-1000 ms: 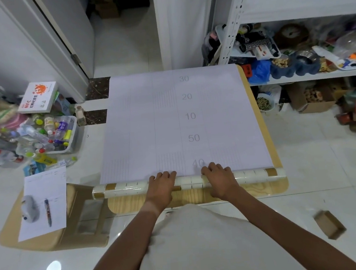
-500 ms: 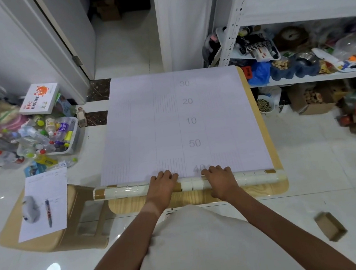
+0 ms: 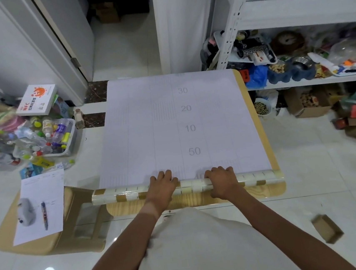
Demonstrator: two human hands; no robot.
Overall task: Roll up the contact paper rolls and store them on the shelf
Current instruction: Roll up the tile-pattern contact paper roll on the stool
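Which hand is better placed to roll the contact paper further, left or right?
Neither alone. The left hand and right hand both rest on the roll near its middle, evenly spaced. Rolling with both probably keeps the sheet straight.

- the contact paper point(image 3: 181, 130) is lying backing-side up, its pale grid sheet spreading flat over the table and printed with 30, 20, 10, 50.
- its rolled part point(image 3: 122, 193) is sitting across the near edge, showing cream and tan tiles, sticking out past the table's left side.
- the white metal shelf point(image 3: 311, 81) is standing at the right, crowded with things.
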